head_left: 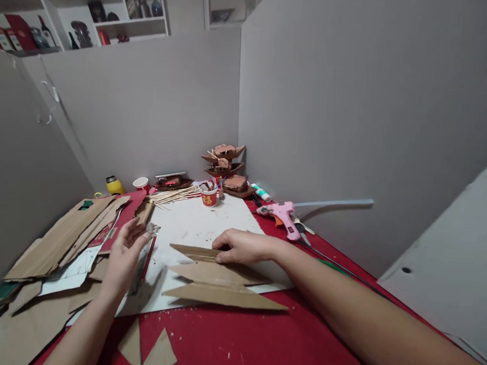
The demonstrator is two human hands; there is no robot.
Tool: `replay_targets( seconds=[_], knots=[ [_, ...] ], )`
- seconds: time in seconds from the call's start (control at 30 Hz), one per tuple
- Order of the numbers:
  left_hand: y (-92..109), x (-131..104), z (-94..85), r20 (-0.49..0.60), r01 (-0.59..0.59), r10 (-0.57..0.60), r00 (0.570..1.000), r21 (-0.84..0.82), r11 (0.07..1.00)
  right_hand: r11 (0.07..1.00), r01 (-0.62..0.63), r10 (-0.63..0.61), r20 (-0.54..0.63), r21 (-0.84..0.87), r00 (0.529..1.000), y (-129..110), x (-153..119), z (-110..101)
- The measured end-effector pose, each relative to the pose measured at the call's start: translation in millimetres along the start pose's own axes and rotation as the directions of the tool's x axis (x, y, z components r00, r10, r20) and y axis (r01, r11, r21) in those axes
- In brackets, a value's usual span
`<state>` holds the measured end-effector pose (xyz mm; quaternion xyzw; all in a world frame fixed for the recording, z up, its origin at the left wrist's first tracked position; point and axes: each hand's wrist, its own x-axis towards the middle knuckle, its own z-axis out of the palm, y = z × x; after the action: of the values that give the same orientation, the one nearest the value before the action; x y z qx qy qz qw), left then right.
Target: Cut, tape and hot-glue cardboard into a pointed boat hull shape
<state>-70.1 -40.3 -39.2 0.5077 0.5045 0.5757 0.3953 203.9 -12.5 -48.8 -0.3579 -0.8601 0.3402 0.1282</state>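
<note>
My right hand (242, 246) pinches the far flap of a cut cardboard piece (221, 296), thumb on the near side and fingers behind. The piece is creased lengthwise into strips with pointed, notched ends, and its far flap stands raised. It lies over the near part of a white board (172, 222). My left hand (126, 247) is raised left of the board, fingers loosely spread and holding nothing I can see. Just beyond its thumb is a small clear, crumpled-looking thing (153, 230); whether they touch is unclear.
Stacked cardboard sheets (61, 235) cover the table's left side. Two cardboard triangles (161, 352) lie at the front. A pink glue gun (284, 217) with a long glue stick rests at right. Behind are thin sticks (175, 195), a red paper cup (208, 196) and brown boat models (224, 162).
</note>
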Motion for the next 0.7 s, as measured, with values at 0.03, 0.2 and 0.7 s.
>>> replay_targets(
  seconds=[0.03,0.2,0.7],
  knots=[
    [0,-2,1.3,0.025,-0.046,0.045,0.999,0.055,0.997,1.000,0.009,-0.009,0.008,-0.007,1.000,-1,2,4],
    [-8,-25,19.8,0.469,-0.381,0.146,0.871,0.458,0.804,0.997,0.061,-0.060,0.017,-0.039,0.998,-4,12,26],
    [-18,-23,24.3,0.727,-0.563,-0.098,0.680,0.603,0.565,0.973,-0.014,0.010,-0.020,-0.232,1.000,-9,-5,21]
  ],
)
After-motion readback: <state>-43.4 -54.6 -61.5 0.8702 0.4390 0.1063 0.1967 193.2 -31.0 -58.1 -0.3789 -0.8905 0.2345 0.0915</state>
